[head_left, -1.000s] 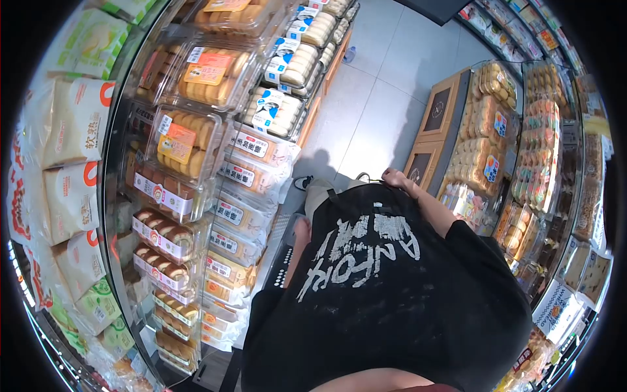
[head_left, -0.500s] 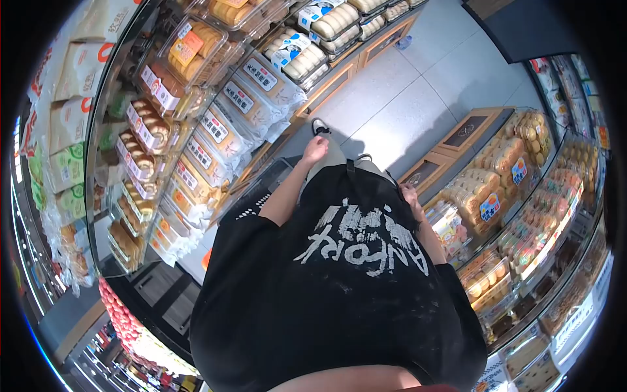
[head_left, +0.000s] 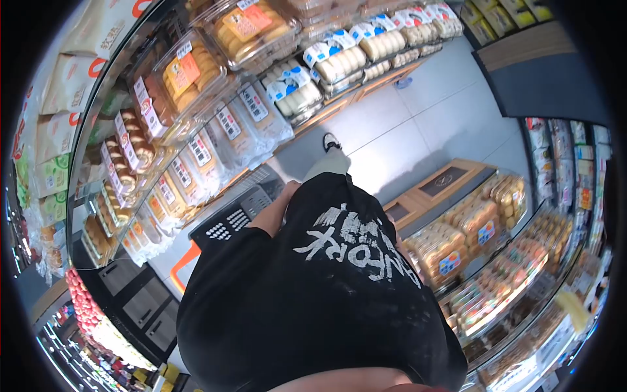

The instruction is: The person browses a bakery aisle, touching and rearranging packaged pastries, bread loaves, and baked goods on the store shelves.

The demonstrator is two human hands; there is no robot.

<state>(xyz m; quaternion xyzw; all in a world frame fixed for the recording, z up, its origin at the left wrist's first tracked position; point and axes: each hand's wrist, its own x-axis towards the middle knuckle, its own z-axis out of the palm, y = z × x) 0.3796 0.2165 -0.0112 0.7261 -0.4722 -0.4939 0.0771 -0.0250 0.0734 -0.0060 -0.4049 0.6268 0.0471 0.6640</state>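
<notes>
My left hand (head_left: 288,191) hangs beside the black shirt (head_left: 339,287), near the edge of a dark grey basket (head_left: 228,219) with rows of holes. Its fingers are too hidden and blurred to read. Only a sliver of my right hand (head_left: 398,228) shows past the shirt on the other side, close to clear boxes of round pastries (head_left: 437,251); its fingers are out of sight. One shoe (head_left: 332,142) and a light trouser leg (head_left: 333,162) appear ahead of the shirt.
At left, shelves carry bagged bread (head_left: 202,150), boxed rolls (head_left: 121,170) and clear boxes of buns (head_left: 339,62). A low display with wooden panels (head_left: 444,183) borders the tiled floor (head_left: 392,140) on the right. An orange handle (head_left: 183,264) lies by the basket.
My left hand has moved back toward my body, and my right hand is now mostly behind the shirt. The view has shifted forward along the aisle; more of the basket and its orange handle shows.
</notes>
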